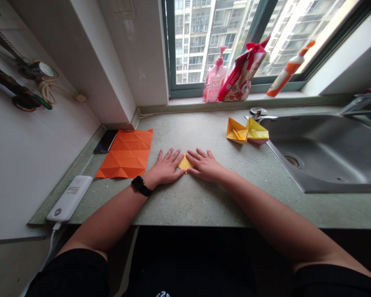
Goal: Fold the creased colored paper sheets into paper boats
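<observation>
A small folded piece of yellow-orange paper (186, 162) lies flat on the countertop, partly hidden by my fingers. My left hand (167, 167) rests on its left side, palm down with fingers spread. On its right side, my right hand (205, 165) lies flat too, fingers apart. Both thumbs meet the paper near its lower point. An orange sheet (126, 152) with a grid of creases is spread out left of my left hand. Beyond my right hand stand two folded paper boats, one orange (236, 133) and one yellow (257, 133), touching each other.
A dark phone (105, 141) lies beside the orange sheet. The white power bank (70, 198) with its cable sits at the counter's left front. A steel sink (327, 152) is at right. On the windowsill stand a pink pump bottle (215, 80), a red bag (244, 74) and an orange-white bottle (287, 73).
</observation>
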`<state>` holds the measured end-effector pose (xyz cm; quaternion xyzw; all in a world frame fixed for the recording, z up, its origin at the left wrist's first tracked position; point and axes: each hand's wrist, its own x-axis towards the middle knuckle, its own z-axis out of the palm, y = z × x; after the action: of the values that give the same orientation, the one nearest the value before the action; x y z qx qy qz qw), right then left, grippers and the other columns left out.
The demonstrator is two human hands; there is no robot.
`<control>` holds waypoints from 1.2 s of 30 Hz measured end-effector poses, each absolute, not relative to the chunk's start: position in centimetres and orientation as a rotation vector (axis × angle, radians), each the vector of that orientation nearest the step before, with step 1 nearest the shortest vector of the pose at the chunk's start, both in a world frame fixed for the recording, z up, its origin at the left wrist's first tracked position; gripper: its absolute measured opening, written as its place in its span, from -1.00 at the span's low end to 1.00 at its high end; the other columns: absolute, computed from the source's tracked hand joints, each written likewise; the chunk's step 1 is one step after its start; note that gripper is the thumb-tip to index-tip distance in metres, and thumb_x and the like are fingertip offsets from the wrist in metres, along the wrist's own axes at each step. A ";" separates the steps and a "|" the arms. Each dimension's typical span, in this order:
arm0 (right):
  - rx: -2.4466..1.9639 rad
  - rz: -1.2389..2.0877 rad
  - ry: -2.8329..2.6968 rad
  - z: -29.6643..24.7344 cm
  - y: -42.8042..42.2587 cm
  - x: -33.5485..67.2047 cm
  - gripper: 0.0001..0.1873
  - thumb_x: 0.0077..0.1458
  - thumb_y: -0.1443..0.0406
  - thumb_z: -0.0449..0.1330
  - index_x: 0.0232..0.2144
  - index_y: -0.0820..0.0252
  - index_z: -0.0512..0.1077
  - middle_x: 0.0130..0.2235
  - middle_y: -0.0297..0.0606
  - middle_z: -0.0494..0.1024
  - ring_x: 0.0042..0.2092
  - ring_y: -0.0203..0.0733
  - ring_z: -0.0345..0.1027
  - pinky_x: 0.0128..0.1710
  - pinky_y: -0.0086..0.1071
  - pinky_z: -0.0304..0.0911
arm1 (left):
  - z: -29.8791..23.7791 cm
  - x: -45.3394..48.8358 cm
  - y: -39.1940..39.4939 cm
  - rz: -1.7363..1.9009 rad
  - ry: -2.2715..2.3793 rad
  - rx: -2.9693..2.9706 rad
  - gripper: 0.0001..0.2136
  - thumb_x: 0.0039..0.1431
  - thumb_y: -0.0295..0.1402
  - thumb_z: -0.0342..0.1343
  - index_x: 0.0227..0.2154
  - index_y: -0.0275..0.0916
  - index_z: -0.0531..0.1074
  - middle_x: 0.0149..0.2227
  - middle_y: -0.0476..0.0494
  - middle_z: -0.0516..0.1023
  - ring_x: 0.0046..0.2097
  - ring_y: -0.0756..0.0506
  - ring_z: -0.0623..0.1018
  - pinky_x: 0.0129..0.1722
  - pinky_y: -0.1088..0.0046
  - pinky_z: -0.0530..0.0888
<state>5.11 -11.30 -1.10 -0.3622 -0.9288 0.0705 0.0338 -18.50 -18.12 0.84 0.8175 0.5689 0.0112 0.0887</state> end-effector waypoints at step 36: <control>-0.645 0.230 -2.200 3.2 -12.8 6.2 -0.80 0.43 0.17 0.26 -0.26 -0.05 0.64 -0.21 -0.30 0.74 -0.08 -0.07 0.62 0.34 0.03 0.31 | 2.8 -18.7 -18.9 1.293 1.379 2.449 -0.89 0.49 -0.32 0.20 -0.22 -0.11 0.57 -0.22 -0.06 0.70 -0.11 -0.14 0.65 0.33 0.07 0.45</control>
<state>6.17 -12.83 3.17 -0.2557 -0.8723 0.0910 0.4067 -18.74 -18.92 2.79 0.7913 0.4456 0.4179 0.0240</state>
